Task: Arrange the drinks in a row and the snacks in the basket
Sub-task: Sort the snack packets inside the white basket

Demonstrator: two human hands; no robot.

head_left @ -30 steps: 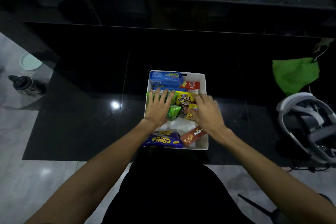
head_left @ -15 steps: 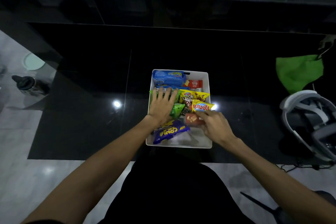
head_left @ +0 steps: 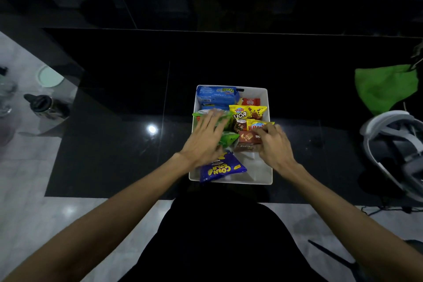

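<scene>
The brown packet (head_left: 248, 137) lies in the middle of the white basket (head_left: 254, 92), its long axis running across from the left wall toward the right. It sits directly under the fingertips of the right hand (head_left: 274, 146), the nearer hand, whose curled fingers seem to pinch the packet's right end, though the dim view leaves the grip uncertain. The left hand (head_left: 203, 142) is spread flat, fingers straight, pressing on the green packets (head_left: 226, 138) by the left wall. A purple corn packet (head_left: 220, 168) overhangs the near-left corner, and the near-right corner shows bare floor, the likely room for it. The basket stands at the near edge of the black table (head_left: 114, 121). No drinks are clearly visible on the table.
</scene>
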